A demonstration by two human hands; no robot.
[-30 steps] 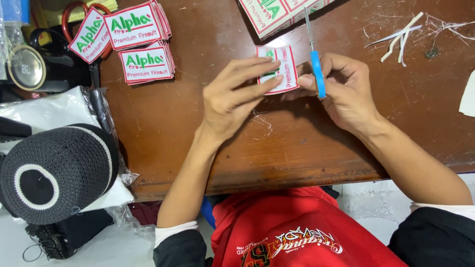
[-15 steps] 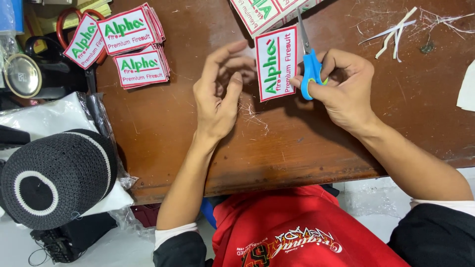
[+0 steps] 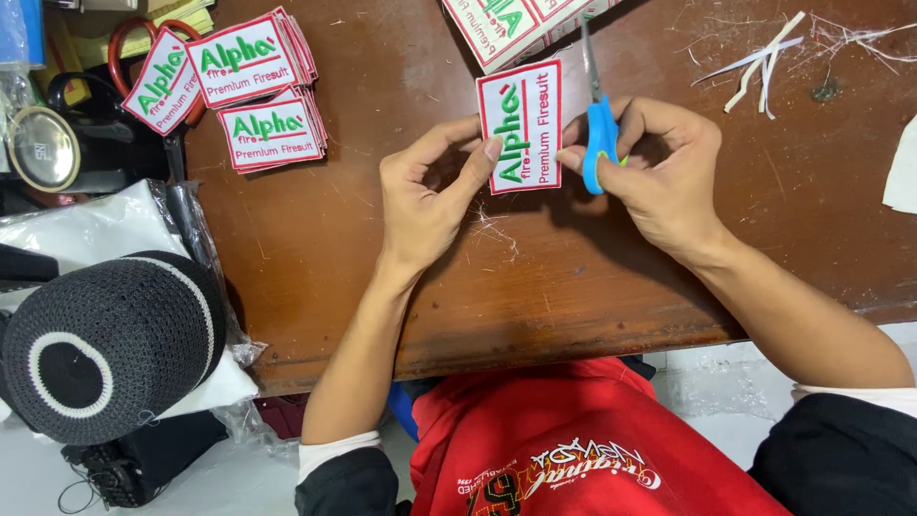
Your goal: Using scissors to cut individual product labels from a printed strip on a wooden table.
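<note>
Patch (image 3: 522,124) is pinched upright by the left hand (image 3: 425,196), its edge presented for trimming. Blue scissors (image 3: 598,129), blades toward twelve o'clock, are gripped by the right hand (image 3: 664,172); stacked patches (image 3: 253,91) are kept at ten o'clock.

Red printed shirt (image 3: 583,440), dark sleeves (image 3: 349,483) with white cuffs (image 3: 330,451).

Worn brown bench (image 3: 401,287): patch stacks (image 3: 253,91) left of hands, white offcuts (image 3: 755,62) (thready) beyond right, loose threads (image 3: 492,229) beneath.
</note>
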